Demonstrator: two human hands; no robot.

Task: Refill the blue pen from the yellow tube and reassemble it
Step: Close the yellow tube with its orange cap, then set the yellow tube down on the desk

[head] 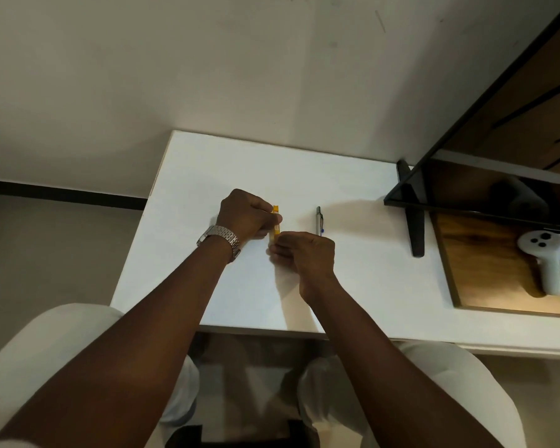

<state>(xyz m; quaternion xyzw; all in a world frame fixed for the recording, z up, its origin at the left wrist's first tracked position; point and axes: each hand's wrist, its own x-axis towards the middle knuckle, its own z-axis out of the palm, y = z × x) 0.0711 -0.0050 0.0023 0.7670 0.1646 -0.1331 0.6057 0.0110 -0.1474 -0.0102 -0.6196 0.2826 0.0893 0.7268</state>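
Note:
A small yellow tube stands roughly lengthwise over the middle of the white table. My left hand, with a metal watch on its wrist, is closed around the tube's upper part. My right hand pinches the tube's near end with its fingertips; that end is hidden by the fingers. The pen, silver-grey with a bit of blue at its near end, lies on the table to the right of both hands, untouched.
A black monitor on a dark stand fills the right side. A white handheld controller lies on a wooden tray at the right. White chair arms flank my forearms near the table's front edge.

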